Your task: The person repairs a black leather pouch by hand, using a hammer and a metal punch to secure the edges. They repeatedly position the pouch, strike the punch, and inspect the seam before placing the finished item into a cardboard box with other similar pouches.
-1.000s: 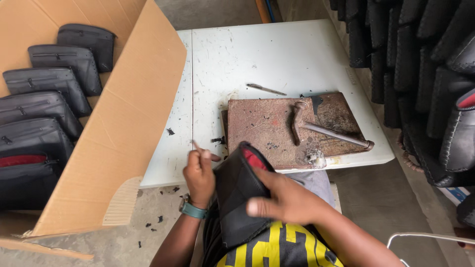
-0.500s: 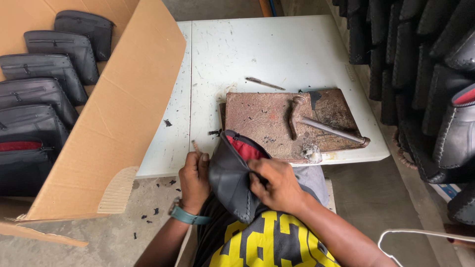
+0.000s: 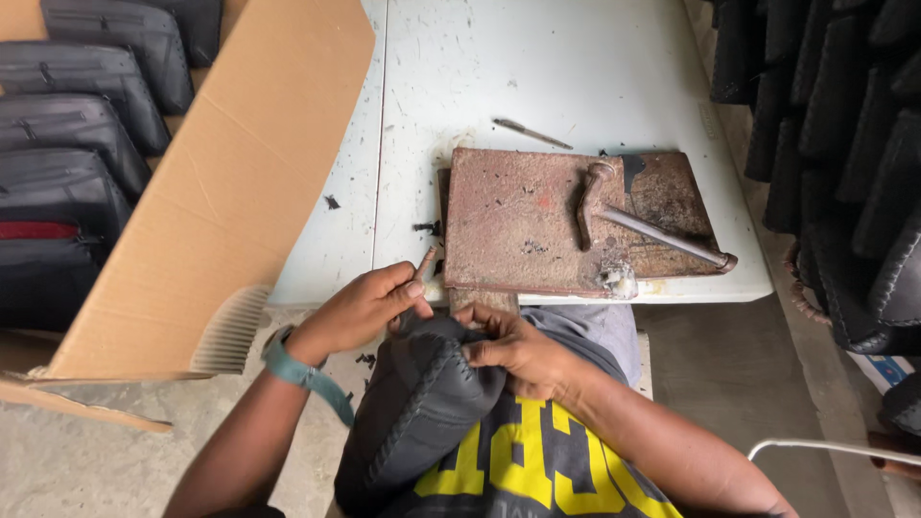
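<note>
Hands meet at the counter's (image 3: 537, 77) near edge. Your left hand (image 3: 360, 309) pinches a thin tool (image 3: 425, 261); your right hand (image 3: 523, 350) grips the black bag (image 3: 417, 412)

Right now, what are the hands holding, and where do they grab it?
The right hand pinches the top edge of a dark stitched pouch resting in the lap. The left hand holds a thin stick-like tool near its lower end and touches the pouch too.
</note>
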The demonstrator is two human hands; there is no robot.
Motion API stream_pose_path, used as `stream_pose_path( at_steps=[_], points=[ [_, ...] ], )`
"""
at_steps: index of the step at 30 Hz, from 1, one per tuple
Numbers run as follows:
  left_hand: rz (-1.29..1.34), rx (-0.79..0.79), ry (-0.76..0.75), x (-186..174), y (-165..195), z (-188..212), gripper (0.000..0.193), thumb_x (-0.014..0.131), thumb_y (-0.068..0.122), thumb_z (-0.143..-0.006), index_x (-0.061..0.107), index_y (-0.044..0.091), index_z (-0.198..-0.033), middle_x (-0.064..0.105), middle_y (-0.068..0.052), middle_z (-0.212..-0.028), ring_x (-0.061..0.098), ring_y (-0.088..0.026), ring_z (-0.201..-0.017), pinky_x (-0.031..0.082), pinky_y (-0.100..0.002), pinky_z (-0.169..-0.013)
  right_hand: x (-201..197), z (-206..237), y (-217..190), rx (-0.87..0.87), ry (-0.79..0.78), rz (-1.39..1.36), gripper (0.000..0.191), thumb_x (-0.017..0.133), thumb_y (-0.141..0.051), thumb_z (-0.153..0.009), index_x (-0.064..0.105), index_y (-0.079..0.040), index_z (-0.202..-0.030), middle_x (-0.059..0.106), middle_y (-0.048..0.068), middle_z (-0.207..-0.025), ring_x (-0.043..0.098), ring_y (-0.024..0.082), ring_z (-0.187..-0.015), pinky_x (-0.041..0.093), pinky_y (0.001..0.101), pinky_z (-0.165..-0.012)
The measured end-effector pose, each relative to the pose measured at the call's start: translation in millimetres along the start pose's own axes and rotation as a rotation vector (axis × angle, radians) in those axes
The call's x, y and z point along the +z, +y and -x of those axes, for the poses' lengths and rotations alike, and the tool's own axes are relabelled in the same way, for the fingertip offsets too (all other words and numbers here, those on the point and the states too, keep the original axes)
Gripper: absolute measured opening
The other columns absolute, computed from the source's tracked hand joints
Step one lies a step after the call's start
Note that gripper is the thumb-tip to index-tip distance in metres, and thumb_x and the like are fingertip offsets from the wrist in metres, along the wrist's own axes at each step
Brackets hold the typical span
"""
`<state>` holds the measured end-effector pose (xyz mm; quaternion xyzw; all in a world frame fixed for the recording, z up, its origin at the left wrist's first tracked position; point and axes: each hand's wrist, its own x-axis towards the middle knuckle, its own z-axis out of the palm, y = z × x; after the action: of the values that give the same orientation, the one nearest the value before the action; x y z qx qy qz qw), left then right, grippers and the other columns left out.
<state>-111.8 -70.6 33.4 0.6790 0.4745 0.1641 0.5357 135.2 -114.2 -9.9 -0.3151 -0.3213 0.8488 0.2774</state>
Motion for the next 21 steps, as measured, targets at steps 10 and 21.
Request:
stream_pose_path(
  at_steps=[10,21],
  points=[
    [0.243,0.105,-0.087,25,-48,-78,0.03,0.053,0.036,-0.106,0.057,0.008,-0.096,0.053,0.006,-0.082,0.049,-0.004,-0.079,0.049,-0.024,-0.071,-24,0,-28,-0.229,0.143,0.828,0.049,0.072,-0.011,-0.09,0.051,-0.004,-0.134,0.072,0.009,-0.116,0.066,0.016,-0.111,0.053,0.0318,-0.097],
    [0.034,0.278,-0.012,60,-37,-73,0.035,0.057,0.038,-0.104,0.062,0.006,-0.094,0.049,0.004,-0.069,0.047,-0.006,-0.068,0.043,-0.029,-0.062,-76,54,11,0.026,-0.013,0.589,0.027,0.074,-0.019,-0.089,0.072,-0.005,-0.112,0.078,0.004,-0.102,0.07,0.015,-0.097,0.056,0.0339,-0.091]
  ],
)
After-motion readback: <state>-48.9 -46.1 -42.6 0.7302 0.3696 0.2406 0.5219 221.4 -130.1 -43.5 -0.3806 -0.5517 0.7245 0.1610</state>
